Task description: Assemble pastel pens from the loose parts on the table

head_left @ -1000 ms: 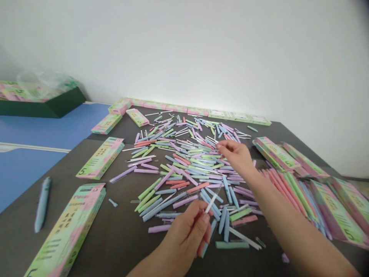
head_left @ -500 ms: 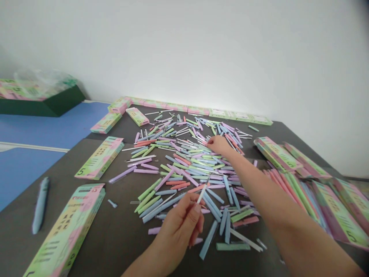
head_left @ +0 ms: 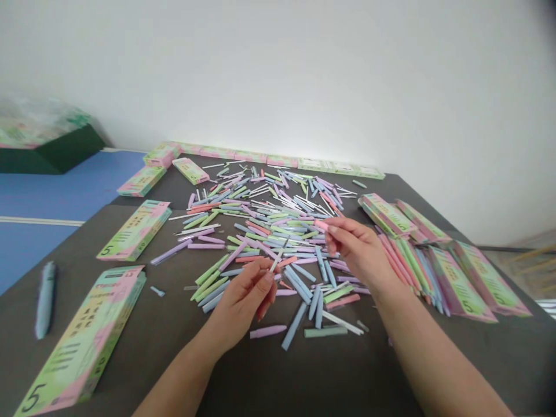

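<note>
Between the thumb and fingers of my left hand (head_left: pixel 243 298) is a slim white pen refill (head_left: pixel 277 260), its dark tip pointing up and away from me. My right hand (head_left: pixel 358 255) pinches a short pink pen piece (head_left: pixel 321 225) above the right side of the pile; its far end is hidden by the fingers, so I cannot tell if it is a cap or a barrel. Below both hands spreads a loose heap of pastel pen parts (head_left: pixel 299 284) in blue, green, purple and coral. White refills (head_left: pixel 343 322) lie among them.
Printed pen boxes (head_left: pixel 134 230) stand along the left side, with a row of boxes (head_left: pixel 249 156) at the back. On the right, pink, green and blue pens (head_left: pixel 408 263) lie beside more boxes (head_left: pixel 463 281). One blue pen (head_left: pixel 45 300) lies at far left. A dark green tray (head_left: pixel 52 152) sits beyond.
My right hand has come back from the heap toward me and now shows a pink pen piece in its fingers. The left hand still holds the refill. The view has shifted slightly.
</note>
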### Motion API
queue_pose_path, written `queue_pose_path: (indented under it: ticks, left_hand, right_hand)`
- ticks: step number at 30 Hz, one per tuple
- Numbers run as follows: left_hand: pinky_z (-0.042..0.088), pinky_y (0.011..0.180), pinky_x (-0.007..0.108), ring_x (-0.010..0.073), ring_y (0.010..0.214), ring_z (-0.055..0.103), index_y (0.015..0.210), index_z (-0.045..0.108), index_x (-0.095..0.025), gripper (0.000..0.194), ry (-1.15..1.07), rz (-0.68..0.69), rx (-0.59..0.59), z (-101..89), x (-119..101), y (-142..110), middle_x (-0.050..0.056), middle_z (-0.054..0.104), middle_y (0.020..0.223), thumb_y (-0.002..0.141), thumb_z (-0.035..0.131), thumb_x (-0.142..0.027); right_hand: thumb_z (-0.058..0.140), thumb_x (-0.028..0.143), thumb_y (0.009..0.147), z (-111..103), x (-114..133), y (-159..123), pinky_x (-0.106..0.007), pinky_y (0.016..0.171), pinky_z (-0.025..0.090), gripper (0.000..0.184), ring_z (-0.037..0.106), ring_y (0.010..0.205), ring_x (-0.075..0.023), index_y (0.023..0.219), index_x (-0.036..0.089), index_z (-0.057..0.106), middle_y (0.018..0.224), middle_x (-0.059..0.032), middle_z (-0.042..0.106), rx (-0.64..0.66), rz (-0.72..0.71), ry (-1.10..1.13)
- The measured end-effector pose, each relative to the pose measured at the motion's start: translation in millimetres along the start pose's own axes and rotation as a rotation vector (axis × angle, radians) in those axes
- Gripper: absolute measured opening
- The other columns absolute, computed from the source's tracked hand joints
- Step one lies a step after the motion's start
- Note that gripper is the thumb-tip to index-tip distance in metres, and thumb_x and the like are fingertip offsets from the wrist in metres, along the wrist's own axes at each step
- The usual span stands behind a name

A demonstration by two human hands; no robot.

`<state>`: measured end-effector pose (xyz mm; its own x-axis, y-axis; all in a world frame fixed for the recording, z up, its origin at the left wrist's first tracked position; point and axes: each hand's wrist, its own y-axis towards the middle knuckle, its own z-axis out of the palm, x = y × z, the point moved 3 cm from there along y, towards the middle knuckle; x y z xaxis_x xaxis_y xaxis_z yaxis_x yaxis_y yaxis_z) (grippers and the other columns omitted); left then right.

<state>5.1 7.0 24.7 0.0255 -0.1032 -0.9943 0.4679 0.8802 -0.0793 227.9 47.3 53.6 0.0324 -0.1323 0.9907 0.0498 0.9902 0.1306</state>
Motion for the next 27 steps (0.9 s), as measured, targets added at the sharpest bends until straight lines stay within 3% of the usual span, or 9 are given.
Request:
queue_pose_path:
  ticks: [4, 11, 18, 27]
  left_hand:
    - [0.033, 0.046, 0.018, 0.0050, 0.051, 0.046, 0.099, 0.054, -0.017, 0.020, 0.054, 0.024, 0.070, 4.4, 0, 1, -0.004, 0.051, 0.068, 0.094, 0.045, -0.035]
    - [0.040, 0.058, 0.022, 0.0086, 0.060, 0.049, 0.103, 0.057, -0.015, 0.024, 0.115, 0.025, 0.100, 8.0, 4, 3, -0.001, 0.054, 0.072, 0.092, 0.048, -0.035]
    - [0.039, 0.058, 0.022, 0.0090, 0.062, 0.048, 0.103, 0.057, -0.016, 0.024, 0.117, -0.017, 0.145, 10.8, 6, -2, -0.002, 0.054, 0.073, 0.093, 0.048, -0.036]
    - [0.037, 0.059, 0.022, 0.0096, 0.063, 0.045, 0.094, 0.058, -0.016, 0.023, 0.185, -0.016, 0.208, 17.3, -1, -4, -0.002, 0.051, 0.072, 0.094, 0.045, -0.035]
  right_hand:
    - [0.068, 0.024, 0.077, -4, 3, -34, -0.021, 0.045, 0.035, 0.009, 0.043, 0.049, -0.0080, 0.086, 0.021, 0.067, 0.055, 0.0048, 0.050, -0.086, -0.022, 0.237]
    - [0.072, 0.021, 0.074, 0, -11, -48, -0.020, 0.044, 0.035, 0.010, 0.039, 0.049, -0.0084, 0.084, 0.021, 0.071, 0.052, 0.0039, 0.047, -0.092, -0.060, 0.398]
    - [0.072, 0.028, 0.076, 2, -11, -58, -0.022, 0.044, 0.036, 0.011, 0.038, 0.048, -0.0092, 0.084, 0.021, 0.071, 0.053, 0.0026, 0.049, -0.074, -0.016, 0.405]
    - [0.068, 0.028, 0.081, 4, -7, -65, -0.024, 0.045, 0.039, 0.010, 0.048, 0.049, -0.0106, 0.088, 0.021, 0.070, 0.058, 0.0007, 0.057, -0.013, -0.102, 0.278]
